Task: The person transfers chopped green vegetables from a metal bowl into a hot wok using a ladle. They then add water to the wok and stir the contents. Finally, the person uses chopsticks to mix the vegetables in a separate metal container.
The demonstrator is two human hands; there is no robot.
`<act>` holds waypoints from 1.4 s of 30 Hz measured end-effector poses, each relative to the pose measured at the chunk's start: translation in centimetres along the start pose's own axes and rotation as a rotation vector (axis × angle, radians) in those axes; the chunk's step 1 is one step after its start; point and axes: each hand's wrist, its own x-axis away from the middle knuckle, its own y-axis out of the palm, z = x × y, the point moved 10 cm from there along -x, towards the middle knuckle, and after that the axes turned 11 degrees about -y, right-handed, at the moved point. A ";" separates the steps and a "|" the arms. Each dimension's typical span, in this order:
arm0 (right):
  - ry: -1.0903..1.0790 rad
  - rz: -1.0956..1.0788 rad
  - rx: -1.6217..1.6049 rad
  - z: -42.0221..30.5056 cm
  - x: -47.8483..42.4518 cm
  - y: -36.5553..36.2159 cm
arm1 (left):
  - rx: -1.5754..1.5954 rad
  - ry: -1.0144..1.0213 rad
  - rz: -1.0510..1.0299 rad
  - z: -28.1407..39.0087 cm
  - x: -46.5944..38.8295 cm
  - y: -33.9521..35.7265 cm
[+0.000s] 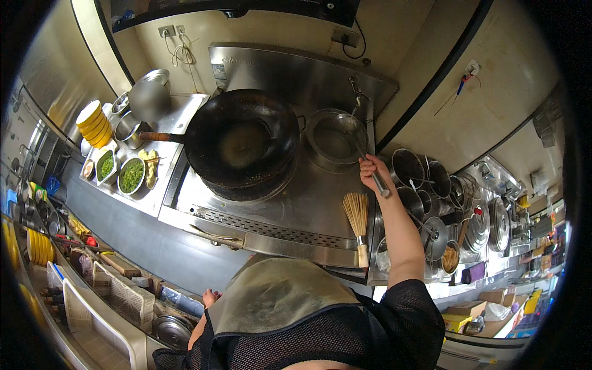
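My right hand grips the metal handle of a ladle, whose bowl rests over a round steel pot below a small faucet. Left of that pot, a large black wok with a wooden-ended handle sits on the stove and holds some liquid at its bottom. A bamboo wok brush lies on the steel stovetop, near my right forearm. Down beside the apron, at my left side, hangs my left hand, partly hidden; whether it holds anything is not clear.
On the left counter stand yellow bowls, a steel pot and containers of chopped greens. Several pots and lidded vessels crowd the right side. A slotted drain runs along the stove's front. Shelves with plastic baskets stand at lower left.
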 end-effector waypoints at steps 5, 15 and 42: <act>0.011 0.008 0.001 -0.3 -0.2 -0.4 | 0.033 -0.015 -0.068 0.0 0.2 0.2; 0.074 -0.031 -0.010 -0.6 -1.0 -0.7 | 0.009 -0.007 0.036 -2.1 1.3 -1.2; 0.136 -0.001 0.284 15.9 14.8 20.2 | -0.571 0.534 -0.237 24.6 4.7 11.1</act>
